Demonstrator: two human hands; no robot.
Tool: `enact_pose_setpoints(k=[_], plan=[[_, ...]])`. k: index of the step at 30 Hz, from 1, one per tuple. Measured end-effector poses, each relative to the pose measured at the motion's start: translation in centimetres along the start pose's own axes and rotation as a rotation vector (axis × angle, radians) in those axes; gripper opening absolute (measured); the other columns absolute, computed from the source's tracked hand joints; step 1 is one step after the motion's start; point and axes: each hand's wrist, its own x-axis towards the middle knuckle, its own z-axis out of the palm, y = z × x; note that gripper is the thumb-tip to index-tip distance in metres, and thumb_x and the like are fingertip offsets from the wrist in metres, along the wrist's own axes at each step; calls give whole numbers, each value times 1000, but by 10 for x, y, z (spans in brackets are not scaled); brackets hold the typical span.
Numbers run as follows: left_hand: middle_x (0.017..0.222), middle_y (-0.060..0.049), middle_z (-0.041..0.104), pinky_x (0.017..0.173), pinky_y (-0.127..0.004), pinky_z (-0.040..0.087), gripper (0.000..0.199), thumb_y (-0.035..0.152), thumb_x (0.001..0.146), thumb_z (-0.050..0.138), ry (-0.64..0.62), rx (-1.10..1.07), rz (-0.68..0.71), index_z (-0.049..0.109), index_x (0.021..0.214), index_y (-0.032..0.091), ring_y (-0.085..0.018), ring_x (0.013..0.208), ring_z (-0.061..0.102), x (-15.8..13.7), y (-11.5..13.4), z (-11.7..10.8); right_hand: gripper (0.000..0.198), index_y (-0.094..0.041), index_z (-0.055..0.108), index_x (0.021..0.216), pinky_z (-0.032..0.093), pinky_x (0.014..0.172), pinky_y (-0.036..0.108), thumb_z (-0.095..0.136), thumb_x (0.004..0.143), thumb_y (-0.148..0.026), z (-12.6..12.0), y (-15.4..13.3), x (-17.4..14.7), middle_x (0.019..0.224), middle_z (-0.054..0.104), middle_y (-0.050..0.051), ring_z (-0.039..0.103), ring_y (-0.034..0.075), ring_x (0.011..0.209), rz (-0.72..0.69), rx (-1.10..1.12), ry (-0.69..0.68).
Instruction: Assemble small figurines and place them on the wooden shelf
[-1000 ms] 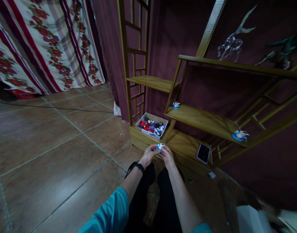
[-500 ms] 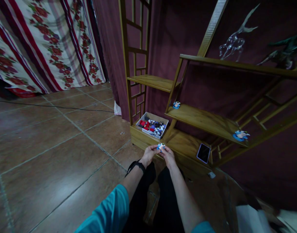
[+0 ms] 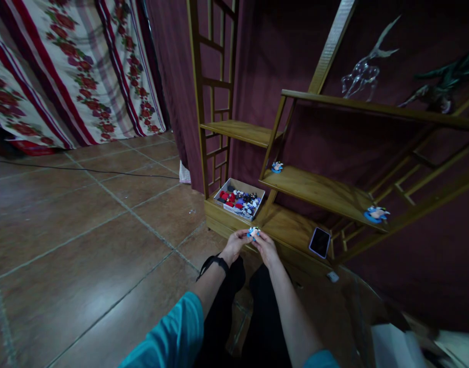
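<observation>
Between my two hands is a small blue-and-white figurine (image 3: pixel 253 233), held in front of the shelf's low base. My left hand (image 3: pixel 236 242) pinches its left side, and my right hand (image 3: pixel 265 245) grips its right side with the fingertips. Just beyond my hands, an open cardboard box (image 3: pixel 257 214) holds several small red, black, white and purple figurines. A similar blue figurine (image 3: pixel 277 167) stands at the left end of the middle shelf (image 3: pixel 318 191). Another blue figurine (image 3: pixel 376 214) is at that shelf's right end.
A phone or tablet with a dark screen (image 3: pixel 319 242) lies on the lowest shelf. Above, a clear deer ornament (image 3: pixel 360 76) and a dark green ornament (image 3: pixel 445 84) stand on the upper shelf. A black cable (image 3: pixel 84 168) crosses the tiled floor. White papers (image 3: pixel 395 345) lie at lower right.
My view has shifted slightly, moving the shelf a little in the picture. Both hands keep the figurine in nearly the same place.
</observation>
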Motion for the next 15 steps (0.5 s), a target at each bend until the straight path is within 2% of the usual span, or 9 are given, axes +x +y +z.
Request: enact_pose_setpoints(k=[7, 15], plan=[[81, -7, 69, 79, -30, 43, 36, 17, 49, 81, 37, -79, 3, 68, 83, 13, -16, 76, 61, -1, 3, 1, 28, -20, 65, 85, 54, 70, 28, 77, 61, -28, 0, 5, 1, 85, 71, 3, 66, 15, 75, 9, 81, 77], [80, -6, 68, 66, -24, 44, 29, 22, 58, 77, 32, -121, -30, 67, 84, 14, -12, 68, 60, -2, 7, 3, 27, -18, 66, 82, 53, 67, 25, 77, 58, -25, 1, 3, 3, 83, 71, 3, 66, 15, 74, 34, 56, 73]])
